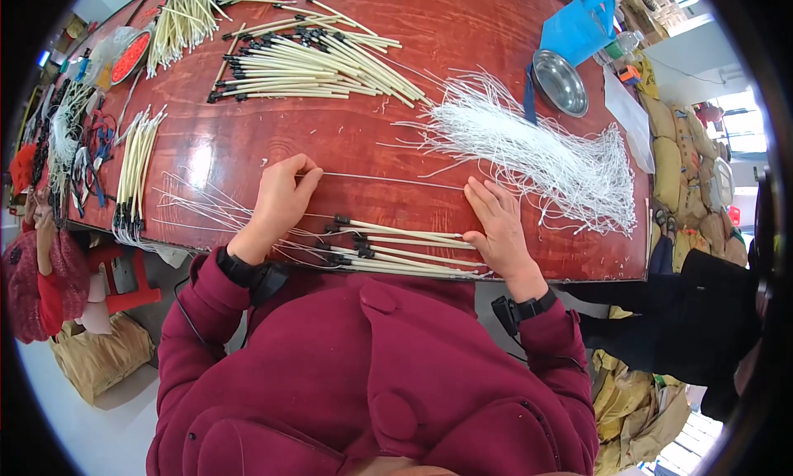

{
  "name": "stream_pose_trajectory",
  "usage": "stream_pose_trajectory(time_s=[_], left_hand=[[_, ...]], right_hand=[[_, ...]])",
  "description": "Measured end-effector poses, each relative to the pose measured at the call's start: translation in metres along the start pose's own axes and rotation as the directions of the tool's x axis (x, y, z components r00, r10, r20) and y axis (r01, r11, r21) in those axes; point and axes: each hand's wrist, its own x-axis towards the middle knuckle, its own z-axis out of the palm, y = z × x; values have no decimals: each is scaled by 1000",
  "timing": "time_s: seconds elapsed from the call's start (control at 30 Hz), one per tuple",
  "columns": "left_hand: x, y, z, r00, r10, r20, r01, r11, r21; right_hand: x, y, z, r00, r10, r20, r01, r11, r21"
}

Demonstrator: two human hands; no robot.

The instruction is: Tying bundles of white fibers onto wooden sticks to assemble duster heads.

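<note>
A single white string (388, 178) stretches nearly straight across the red tabletop between my hands. My left hand (281, 197) pinches one end between thumb and fingertips. At the other end my right hand (500, 226) lies with fingers outstretched, its fingertips on the string against the table. Several pale sticks with black ends (421, 249) lie between me and the string, with the right thumb near their plain tips. Loose white strings (206, 205) run from their black ends, partly under my left wrist. A large bundle of white strings (529, 145) is heaped beyond my right hand.
More black-ended pale sticks (314, 67) are piled at the back, with another bundle (140, 162) at left. A metal bowl (560, 83) and blue jug (582, 21) stand at back right. A red-filled bowl (130, 56) is far left; another person's hand (43, 216) shows there.
</note>
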Motion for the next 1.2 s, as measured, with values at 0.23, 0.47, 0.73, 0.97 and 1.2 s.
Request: stream_pose_trajectory(time_s=[0.23,0.47,0.73,0.97,1.2], left_hand=[[-1,-4,-14,996,-93,-2,91,971,223],[4,-5,-27,991,-79,108,37,935,352],[92,32,-50,952,209,226,-294,831,471],[229,26,23,720,633,285,-639,445,627],[280,22,33,779,412,473,-605,297,739]], right_hand=[[3,2,-1,1000,2,1,-2,999,39],[3,4,1,999,11,-36,-9,998,69],[4,1,-3,1000,-8,-23,10,996,85],[4,-1,-3,999,24,-35,-20,992,126],[9,1,-7,998,57,-23,-53,987,149]])
